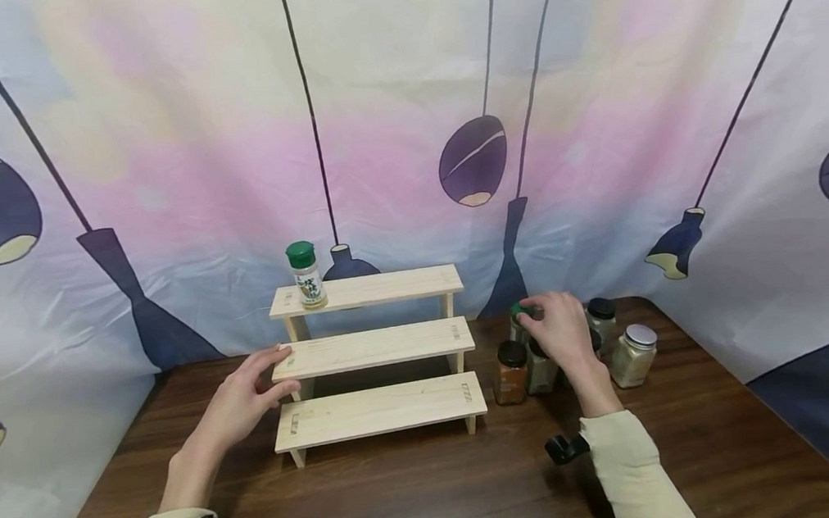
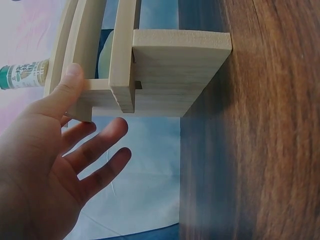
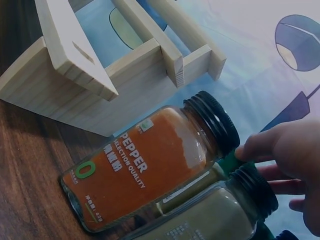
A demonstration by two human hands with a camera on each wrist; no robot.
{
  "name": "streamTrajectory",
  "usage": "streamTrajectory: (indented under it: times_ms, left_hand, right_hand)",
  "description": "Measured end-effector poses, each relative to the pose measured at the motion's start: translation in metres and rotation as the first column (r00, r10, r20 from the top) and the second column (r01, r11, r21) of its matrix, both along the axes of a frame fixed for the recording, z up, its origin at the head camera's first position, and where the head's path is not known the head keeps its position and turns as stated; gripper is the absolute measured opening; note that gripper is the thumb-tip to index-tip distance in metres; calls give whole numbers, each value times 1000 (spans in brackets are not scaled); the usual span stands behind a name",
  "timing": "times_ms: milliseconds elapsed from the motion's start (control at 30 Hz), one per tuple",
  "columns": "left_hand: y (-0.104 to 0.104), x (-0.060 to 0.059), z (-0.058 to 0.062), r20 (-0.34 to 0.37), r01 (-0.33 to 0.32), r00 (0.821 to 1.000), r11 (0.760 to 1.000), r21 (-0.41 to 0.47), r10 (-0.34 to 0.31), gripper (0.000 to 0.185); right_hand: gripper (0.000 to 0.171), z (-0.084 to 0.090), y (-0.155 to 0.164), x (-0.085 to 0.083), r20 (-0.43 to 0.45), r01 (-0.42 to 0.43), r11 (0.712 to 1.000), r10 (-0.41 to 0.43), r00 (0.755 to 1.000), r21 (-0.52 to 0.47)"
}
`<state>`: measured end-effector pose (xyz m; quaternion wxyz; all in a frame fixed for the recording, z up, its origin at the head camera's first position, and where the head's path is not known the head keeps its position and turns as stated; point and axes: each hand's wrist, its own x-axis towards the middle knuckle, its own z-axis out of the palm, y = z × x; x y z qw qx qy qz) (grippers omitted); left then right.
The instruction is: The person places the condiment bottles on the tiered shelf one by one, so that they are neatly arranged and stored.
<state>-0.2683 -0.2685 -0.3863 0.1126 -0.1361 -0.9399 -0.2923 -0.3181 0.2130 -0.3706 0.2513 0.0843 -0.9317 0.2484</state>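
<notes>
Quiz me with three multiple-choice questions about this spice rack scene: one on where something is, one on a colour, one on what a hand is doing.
1. Where does the green-capped bottle stand on the wooden rack?
A. top step
B. middle step
C. bottom step

2. What colour is the powder in the pepper jar?
A. white
B. orange
C. black

3. What is the right hand doing?
A. lying flat on the table
B. pinching a green cap
C. holding the rack

Answers:
1 A, it stands at the top step's left end.
2 B, orange shows through the glass.
3 B, the fingertips close on the cap among the jars.

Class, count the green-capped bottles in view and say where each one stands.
2: one green-capped labelled bottle on the stepped wooden rack's top shelf; one green cap under the right hand, among the jars. Others may be hidden.
</notes>
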Motion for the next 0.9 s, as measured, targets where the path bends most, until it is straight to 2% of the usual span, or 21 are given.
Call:
streamTrajectory:
  times_ms: [300,500,667,767,900]
  left_hand:
    - [0,0,0,4,0,1000,1000,-2,0,64]
    - [0,1,-2,9,3,1000,1000,4,-4,65]
    - [-1,2,-3,7,18,1000,1000,23,-19,66]
    - [0,2,-2,6,14,1000,1000,25,-14,65]
    - [0,1,-1,5,7,1000,1000,24,-7,65]
  right_hand:
    - [23,6,-2,5,-151,-77,986,55,987,-146]
    - [20,14,-6,9,-258,-114,969,55,965,-218]
    - [19,17,-8,13,-348,-150,948,44,936,-282]
    - [19,19,-10,15,-379,-168,939,45,924,-299]
    - [18,23,-14,17,-386,-177,934,46,922,-310]
